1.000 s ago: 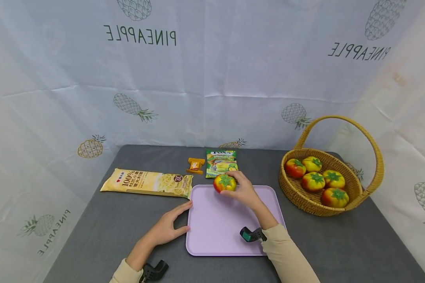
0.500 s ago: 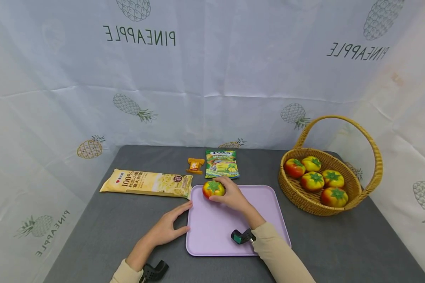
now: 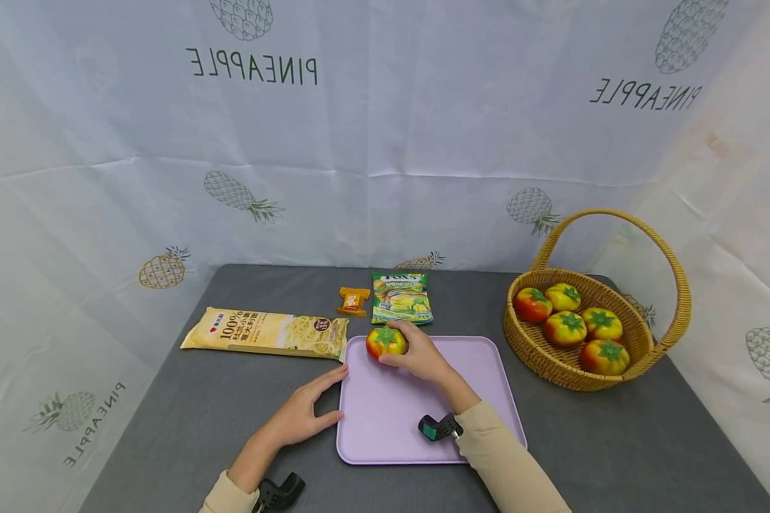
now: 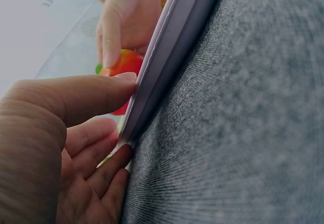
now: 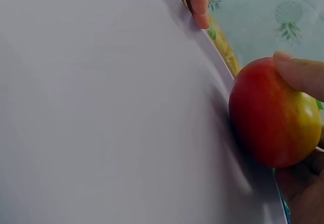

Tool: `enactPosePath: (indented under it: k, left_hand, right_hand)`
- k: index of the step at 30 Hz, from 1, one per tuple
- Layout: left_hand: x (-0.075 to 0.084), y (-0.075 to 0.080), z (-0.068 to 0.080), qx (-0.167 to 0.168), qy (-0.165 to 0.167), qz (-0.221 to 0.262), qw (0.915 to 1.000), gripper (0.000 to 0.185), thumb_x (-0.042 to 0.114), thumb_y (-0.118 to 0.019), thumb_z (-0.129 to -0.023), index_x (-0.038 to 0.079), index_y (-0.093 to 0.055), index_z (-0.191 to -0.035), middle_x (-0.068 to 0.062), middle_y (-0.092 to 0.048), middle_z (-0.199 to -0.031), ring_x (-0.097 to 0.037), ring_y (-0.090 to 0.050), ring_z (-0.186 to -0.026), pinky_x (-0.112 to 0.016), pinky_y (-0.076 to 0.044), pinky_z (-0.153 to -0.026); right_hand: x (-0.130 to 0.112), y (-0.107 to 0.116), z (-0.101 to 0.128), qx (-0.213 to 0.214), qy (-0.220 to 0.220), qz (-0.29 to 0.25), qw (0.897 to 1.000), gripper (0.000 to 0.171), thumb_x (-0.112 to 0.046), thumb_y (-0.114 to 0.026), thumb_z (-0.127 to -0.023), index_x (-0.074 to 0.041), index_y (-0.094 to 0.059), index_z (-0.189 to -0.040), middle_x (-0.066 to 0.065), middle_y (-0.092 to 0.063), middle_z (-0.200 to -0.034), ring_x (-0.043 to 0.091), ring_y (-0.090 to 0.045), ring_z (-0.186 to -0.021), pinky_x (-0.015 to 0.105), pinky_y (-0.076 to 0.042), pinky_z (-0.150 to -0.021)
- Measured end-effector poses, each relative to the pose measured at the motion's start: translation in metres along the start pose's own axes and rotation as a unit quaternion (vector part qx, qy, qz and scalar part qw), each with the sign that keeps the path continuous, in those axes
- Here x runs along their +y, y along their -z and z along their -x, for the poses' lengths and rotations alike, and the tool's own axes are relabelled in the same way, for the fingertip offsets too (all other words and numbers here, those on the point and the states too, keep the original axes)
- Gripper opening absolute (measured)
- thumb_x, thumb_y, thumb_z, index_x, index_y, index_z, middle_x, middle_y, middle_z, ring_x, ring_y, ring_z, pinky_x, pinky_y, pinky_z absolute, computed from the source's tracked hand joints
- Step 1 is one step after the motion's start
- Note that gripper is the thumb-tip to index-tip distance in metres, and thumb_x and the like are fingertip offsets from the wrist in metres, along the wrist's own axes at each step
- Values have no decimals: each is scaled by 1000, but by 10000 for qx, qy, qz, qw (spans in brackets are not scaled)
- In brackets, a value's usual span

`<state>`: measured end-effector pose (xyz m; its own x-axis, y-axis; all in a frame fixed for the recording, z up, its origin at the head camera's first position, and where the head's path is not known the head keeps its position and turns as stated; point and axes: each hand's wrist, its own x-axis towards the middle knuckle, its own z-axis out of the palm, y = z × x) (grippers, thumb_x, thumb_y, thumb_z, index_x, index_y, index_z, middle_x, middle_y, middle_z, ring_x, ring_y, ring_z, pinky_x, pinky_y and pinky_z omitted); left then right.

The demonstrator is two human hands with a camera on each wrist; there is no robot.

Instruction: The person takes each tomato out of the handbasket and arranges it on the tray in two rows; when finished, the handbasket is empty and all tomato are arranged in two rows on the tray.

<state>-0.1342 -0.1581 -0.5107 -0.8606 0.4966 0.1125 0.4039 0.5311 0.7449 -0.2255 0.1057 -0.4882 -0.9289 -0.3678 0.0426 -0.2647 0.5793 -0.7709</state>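
In the head view, the tomato [image 3: 386,342] sits in the upper left corner of the lilac tray [image 3: 423,427], near the middle of the frame. The right hand [image 3: 420,356] lies just to the right of it, and its grip is closed around the fruit: the fingers curl over the far side and the thumb touches the near side. The tomato is round, so it has no clear long axis; its green star-shaped calyx points up toward the camera. The right forearm, in a beige sleeve, runs from the lower middle of the frame up and to the left across the tray. The left hand [image 3: 301,412] rests flat on the grey surface [image 3: 199,427] with straight fingers, holding nothing; its fingertips touch the left edge of the tray.

In the left wrist view, the left hand [image 4: 61,133] fills the lower left of the frame. Its thumb lies along the tray rim [image 4: 167,57], and the other fingers lie relaxed below it. The tomato [image 4: 124,67] shows as a red patch in the upper left, with the fingers of the right hand [image 4: 124,21] over it.

In the right wrist view, the tomato [image 5: 276,115] stands on the tray floor [image 5: 101,107] at the right side of the frame, red on the left and yellow-green on the right. One fingertip [image 5: 298,74] of the right hand presses on its top.
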Motion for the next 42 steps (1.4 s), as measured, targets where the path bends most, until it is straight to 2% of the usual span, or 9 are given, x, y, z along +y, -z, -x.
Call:
enactPosePath:
  k: [15,23,29,32,36,42]
  left_hand:
    - [2,1,-1,1,-75,-59,10000,65,30,-67,-86,12,-43,-143,-3,-37,-151,-26,-37,-138,-52,-33,-107]
    - [2,1,0,-30,-58,-88,9999,65,31,-67,-87,12,-43,-143,-2,-37,-151,-26,-36,-138,-52,-33,-107]
    - [3,1,-1,-31,-61,-126,9999,62,30,-68,-86,12,-46,-141,-2,-38,-151,-26,-37,-138,-51,-35,-107]
    - [3,1,-1,-38,-79,-122,9999,60,29,-68,-86,12,-49,-139,-2,-38,-151,-26,-37,-138,-50,-35,-107]
    - [3,1,-2,-45,-106,-156,9998,57,30,-68,-86,12,-50,-138,-2,-38,-151,-26,-37,-137,-50,-36,-106]
    - [2,2,-1,-6,-118,-156,9998,56,30,-68,-86,13,-52,-136,-2,-39,-151,-26,-38,-137,-51,-37,-105]
  right_hand:
    - [0,0,0,-109,7,-170,9998,76,-40,-77,-76,-10,-45,-138,10,-47,-140,27,-50,-120,46,-42,-104]
    - [-5,10,5,8,74,-274,9996,76,-35,-78,-77,-7,-43,-139,9,-49,-139,28,-48,-126,46,-36,-108]
    - [-9,28,17,201,66,-244,9995,81,-38,-78,-76,-8,-42,-142,10,-48,-141,32,-46,-128,50,-37,-106]
    - [-9,40,24,339,221,-259,9988,81,-34,-78,-77,-6,-39,-143,12,-46,-142,33,-43,-131,52,-36,-107]
    - [-5,59,36,658,465,-228,9965,78,-26,-77,-79,-3,-38,-142,15,-44,-143,33,-41,-132,53,-34,-108]
    - [8,92,56,1179,466,-58,9919,75,-29,-75,-81,-6,-38,-142,14,-43,-144,31,-39,-134,53,-32,-108]
